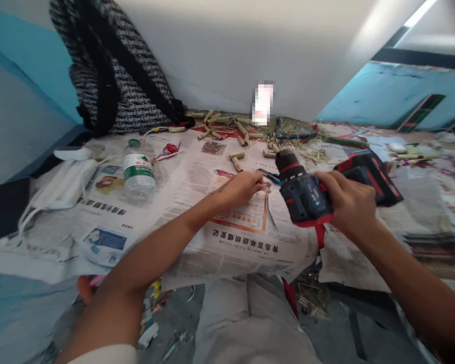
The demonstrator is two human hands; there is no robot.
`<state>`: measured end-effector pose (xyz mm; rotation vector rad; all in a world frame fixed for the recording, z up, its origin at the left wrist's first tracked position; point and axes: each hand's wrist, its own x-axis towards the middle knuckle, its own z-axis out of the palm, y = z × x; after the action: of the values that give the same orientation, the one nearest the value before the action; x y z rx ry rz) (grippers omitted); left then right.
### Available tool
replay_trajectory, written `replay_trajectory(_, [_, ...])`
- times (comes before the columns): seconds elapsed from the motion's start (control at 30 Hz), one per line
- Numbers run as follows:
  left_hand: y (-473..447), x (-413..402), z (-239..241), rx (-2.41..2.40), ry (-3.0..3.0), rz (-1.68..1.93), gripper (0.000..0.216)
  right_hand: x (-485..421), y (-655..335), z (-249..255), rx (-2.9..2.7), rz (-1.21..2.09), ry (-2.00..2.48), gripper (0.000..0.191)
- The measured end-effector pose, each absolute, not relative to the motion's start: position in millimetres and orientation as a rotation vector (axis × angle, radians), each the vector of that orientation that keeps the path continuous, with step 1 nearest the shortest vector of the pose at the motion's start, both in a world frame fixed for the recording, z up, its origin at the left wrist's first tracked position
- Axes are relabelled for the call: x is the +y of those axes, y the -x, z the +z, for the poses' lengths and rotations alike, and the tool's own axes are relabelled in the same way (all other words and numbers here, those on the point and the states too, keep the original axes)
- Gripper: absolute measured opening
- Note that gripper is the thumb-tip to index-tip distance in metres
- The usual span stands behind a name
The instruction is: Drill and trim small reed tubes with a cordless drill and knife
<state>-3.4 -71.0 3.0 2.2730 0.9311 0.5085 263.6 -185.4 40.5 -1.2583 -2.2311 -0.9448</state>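
My right hand (351, 199) is wrapped round the grip of a cordless drill (305, 194) in dark grey and red, raised over the table. The drill's chuck points away and to the left, and its battery sticks out to the right. Just left of the chuck, my left hand (248, 188) is closed in a pinch above the newspaper (197, 202). What its fingertips hold is too small to make out. A thin dark curved strip (271, 212) shows just below those fingers. A blue-handled tool (271, 177) lies partly hidden between hand and drill.
Short cut bamboo tubes (237, 155) and plant scraps lie along the back. A lit phone (263, 103) leans on the wall. On the left are a water bottle (138, 172), a white face mask (62, 184) and a patterned backpack (132, 91). Papers (420, 197) cover the right side.
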Motion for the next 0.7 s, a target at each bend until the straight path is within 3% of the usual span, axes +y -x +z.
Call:
replay_trajectory(0.23, [-6, -78, -27, 0.855, -2.514, 0.49, 0.019, -270, -243, 9, -2.317, -0.836, 1.608, 0.029])
replay_trajectory(0.43, [-1, -80, -32, 0.796, -2.667, 0.387, 0.035, -277, -223, -9, -2.319, -0.885, 1.768, 0.026])
replay_trajectory(0.7, [-8, -83, -21, 0.943, -2.669, 0.392, 0.032, -273, -217, -11, -2.362, -0.893, 1.783, 0.027])
